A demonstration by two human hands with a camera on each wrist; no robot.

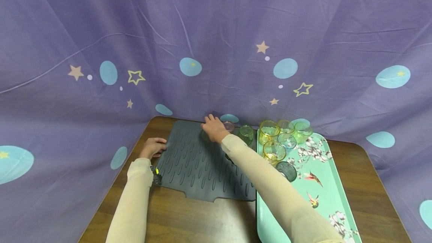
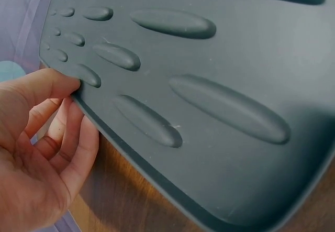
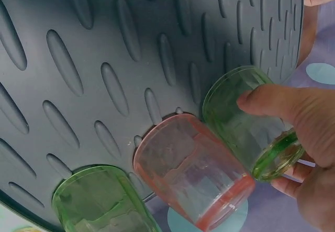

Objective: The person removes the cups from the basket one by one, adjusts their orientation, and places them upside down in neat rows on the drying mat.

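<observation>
My right hand [image 1: 215, 128] is at the far edge of a dark grey drying mat [image 1: 199, 160]. In the right wrist view it grips a green glass [image 3: 225, 106], thumb on one side and fingers round the other. That glass stands upside down on the mat, right beside a pink glass [image 3: 188, 164]. Another green glass [image 3: 99, 203] follows in the same row, likewise bottom up. At the mat's left edge is my left hand [image 1: 153, 147]. Its thumb lies on the rim and its fingers curl below, pinching the mat [image 2: 152, 69].
A mint-green tray [image 1: 332, 186] with flower and bird prints adjoins the mat on the right. Several glasses stand in it, among them a yellow one [image 1: 274, 152], a blue one [image 1: 287, 141] and a dark grey one [image 1: 287, 171]. A purple curtain [image 1: 216, 48] hangs behind the wooden table [image 1: 202, 220].
</observation>
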